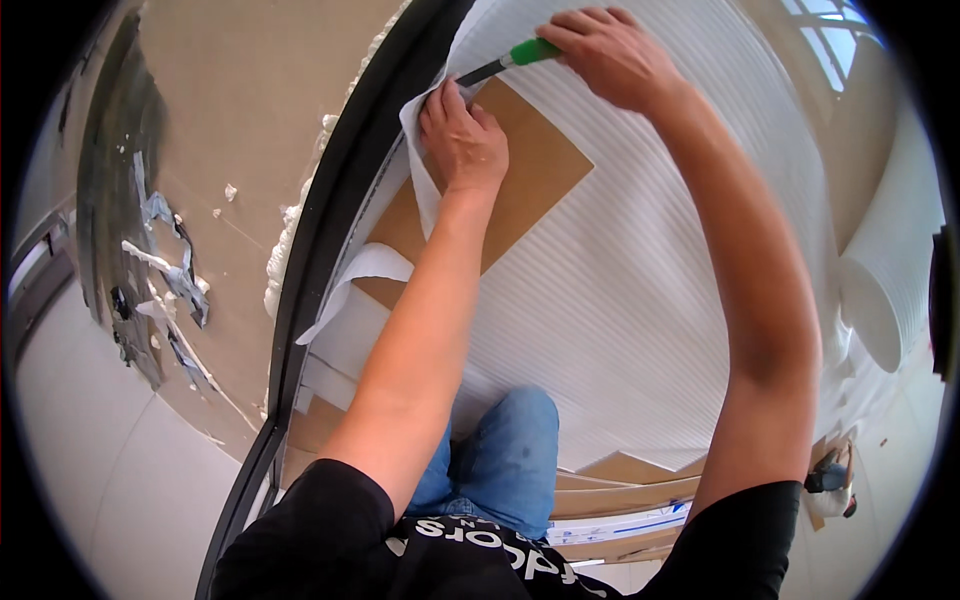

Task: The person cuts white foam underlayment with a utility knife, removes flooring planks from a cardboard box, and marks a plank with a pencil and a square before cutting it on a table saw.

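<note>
My right hand [605,55] is closed around a green-handled tool [533,51], whose dark, narrow shaft reaches left to the curling edge of a white ribbed foam sheet [630,250]. My left hand [462,140] rests beside the tool's tip with its fingers bent and apart, pressing on the sheet's edge and the brown board [545,170] under it. A black frame edge [335,200] runs alongside to the left. A loose curled strip of white foam [350,270] lies lower along that edge.
Left of the frame are a tan floor [220,130] with ragged foam and torn scraps [170,280]. A white foam roll [880,290] lies at the right, and a person [830,480] is bent low at the far lower right. Brown boards [640,465] lie near my knee.
</note>
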A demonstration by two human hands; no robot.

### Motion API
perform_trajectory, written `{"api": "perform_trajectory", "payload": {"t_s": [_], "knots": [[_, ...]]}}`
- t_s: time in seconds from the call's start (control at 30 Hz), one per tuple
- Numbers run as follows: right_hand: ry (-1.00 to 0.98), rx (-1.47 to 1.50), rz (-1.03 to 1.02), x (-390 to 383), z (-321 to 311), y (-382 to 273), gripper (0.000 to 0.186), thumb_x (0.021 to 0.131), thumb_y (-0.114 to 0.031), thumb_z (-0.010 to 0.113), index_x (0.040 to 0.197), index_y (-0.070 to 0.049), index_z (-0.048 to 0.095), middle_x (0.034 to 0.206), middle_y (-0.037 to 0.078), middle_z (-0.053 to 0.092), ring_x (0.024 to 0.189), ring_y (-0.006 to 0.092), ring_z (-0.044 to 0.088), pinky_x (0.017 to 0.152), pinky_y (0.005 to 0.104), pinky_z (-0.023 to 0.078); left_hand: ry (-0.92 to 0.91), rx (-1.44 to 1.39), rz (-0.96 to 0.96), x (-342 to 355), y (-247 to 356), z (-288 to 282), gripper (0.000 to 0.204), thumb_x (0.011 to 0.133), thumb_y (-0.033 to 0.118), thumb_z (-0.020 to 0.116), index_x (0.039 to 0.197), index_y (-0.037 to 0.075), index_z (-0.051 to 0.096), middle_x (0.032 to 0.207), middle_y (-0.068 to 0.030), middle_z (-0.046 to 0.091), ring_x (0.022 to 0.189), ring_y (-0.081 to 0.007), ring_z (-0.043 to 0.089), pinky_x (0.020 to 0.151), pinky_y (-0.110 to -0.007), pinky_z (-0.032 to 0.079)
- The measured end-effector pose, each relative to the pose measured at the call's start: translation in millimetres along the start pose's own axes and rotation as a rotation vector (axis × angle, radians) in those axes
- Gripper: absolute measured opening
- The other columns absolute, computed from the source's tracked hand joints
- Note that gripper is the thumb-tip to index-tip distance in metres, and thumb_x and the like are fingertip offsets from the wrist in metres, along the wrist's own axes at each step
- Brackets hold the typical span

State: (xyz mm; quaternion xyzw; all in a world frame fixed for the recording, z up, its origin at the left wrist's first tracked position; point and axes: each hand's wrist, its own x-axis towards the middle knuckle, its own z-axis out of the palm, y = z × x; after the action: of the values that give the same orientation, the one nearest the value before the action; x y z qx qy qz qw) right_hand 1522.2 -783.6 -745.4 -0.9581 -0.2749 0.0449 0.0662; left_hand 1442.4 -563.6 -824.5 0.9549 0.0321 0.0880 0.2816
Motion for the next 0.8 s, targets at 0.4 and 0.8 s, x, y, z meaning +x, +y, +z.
{"api": "perform_trajectory", "payload": {"t_s": [0.4,0.8], "knots": [[-0.168,0.039,-0.181,42.3,-18.8,20.5,0.022,0.099,-0.027,0.062,0.116,-0.014,0.065,0.120,0.005,0.065,0.120,0.0260,0.060,0.103,0.0448,0.044,0.072,0.305,0.096,-8.8,-0.9,18.0,0.045,0.091,0.026,0.063,0.134,0.014,0.062,0.138,-0.0113,0.052,0.126,-0.0383,0.045,0.105,-0.055,0.036],[-0.166,-0.039,-0.257,67.2,2.4,29.8,0.021,0.097,-0.028,0.062,0.111,-0.013,0.066,0.118,0.007,0.066,0.120,0.0280,0.061,0.101,0.0464,0.048,0.013,0.186,0.118,-13.0,-4.0,16.1,0.044,0.092,0.024,0.064,0.134,0.012,0.066,0.132,-0.0107,0.057,0.121,-0.0394,0.048,0.102,-0.057,0.038]]}}
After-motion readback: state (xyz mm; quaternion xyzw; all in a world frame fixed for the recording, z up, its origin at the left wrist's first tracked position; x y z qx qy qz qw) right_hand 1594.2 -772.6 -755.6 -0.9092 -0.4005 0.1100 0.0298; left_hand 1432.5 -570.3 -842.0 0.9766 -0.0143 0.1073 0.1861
